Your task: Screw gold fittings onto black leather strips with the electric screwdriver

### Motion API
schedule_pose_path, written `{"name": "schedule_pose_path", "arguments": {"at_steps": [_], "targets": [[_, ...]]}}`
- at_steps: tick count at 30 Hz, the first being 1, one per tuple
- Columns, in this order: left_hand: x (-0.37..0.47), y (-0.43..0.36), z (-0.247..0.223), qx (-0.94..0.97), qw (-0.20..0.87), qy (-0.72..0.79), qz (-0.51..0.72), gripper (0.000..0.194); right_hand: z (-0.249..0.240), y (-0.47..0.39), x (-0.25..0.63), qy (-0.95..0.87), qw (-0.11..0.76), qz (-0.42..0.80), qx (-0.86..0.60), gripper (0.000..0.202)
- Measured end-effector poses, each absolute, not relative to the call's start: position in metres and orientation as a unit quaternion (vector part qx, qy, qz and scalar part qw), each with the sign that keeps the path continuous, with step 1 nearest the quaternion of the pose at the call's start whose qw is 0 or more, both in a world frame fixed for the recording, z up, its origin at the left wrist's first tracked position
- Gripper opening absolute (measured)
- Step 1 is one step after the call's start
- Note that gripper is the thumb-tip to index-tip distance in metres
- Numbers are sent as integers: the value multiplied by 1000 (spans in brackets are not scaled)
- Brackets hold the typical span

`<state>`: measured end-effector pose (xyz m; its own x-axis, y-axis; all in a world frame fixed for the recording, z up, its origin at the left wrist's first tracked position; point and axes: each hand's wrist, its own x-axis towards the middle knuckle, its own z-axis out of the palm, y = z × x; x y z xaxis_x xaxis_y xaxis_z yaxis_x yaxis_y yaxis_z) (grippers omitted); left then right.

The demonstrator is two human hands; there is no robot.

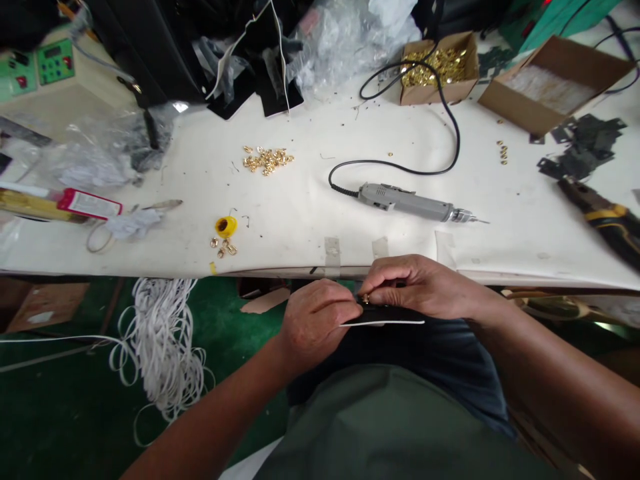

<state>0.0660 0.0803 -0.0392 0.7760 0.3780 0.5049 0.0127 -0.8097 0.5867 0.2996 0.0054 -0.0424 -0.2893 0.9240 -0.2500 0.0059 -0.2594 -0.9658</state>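
Just off the table's front edge, my left hand [320, 319] grips a black piece with a white edge [393, 323], its fingers closed on it. My right hand [417, 287] pinches a small gold metal part [366, 299] against that black piece, close to my left fingertips. The lower side of the piece is partly hidden by my hands. Behind them on the table lies a grey electric screwdriver [410, 202] with a black cable.
On the white table [300, 213] are a gold-part pile [267, 161], a yellow cap [226, 227], pliers [607, 217], black plates [585, 147] and a cardboard box of gold parts [440, 70]. White cord [167, 347] hangs in loops below left.
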Motion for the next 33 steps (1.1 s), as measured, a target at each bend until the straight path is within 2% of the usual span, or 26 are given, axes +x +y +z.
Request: {"name": "schedule_pose_path", "arguments": {"at_steps": [9,16,24,33], "targets": [[53,52,-16,895,280,87,336,14,-20,-28,288,-559,416,557,-452,22],[36,26,16,932,170,49,316,10,-3,-62,268,-571,484,478,-460,15],[24,4,35,951,93,15,295,12,10,-87,260,-645,441,439,-444,15],[21,-5,45,958,75,-5,276,13,16,-100,259,-672,454,382,-443,13]]}}
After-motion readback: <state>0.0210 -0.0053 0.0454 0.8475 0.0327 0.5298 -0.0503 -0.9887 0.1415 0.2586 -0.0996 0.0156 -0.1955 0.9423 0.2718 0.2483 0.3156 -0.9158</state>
